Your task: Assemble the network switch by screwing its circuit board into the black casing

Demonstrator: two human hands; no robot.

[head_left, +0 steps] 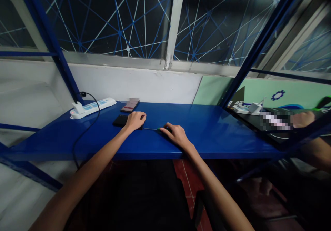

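Observation:
A flat black rectangular device lies on the blue table, its exact kind unclear. My left hand rests on its right part, fingers curled over it and covering much of that side. To the right, my right hand is closed around the green handle of a thin screwdriver. Its metal shaft points left and its tip meets or nearly meets the device's right edge. Most of the handle is hidden under my fingers. Just behind the device lies a phone with its screen lit.
A white power strip with a plugged-in adapter and black cable stands at the left of the blue table. Blue metal posts frame both sides. At the right, another person's hand is over a neighbouring dark table, near a white charger.

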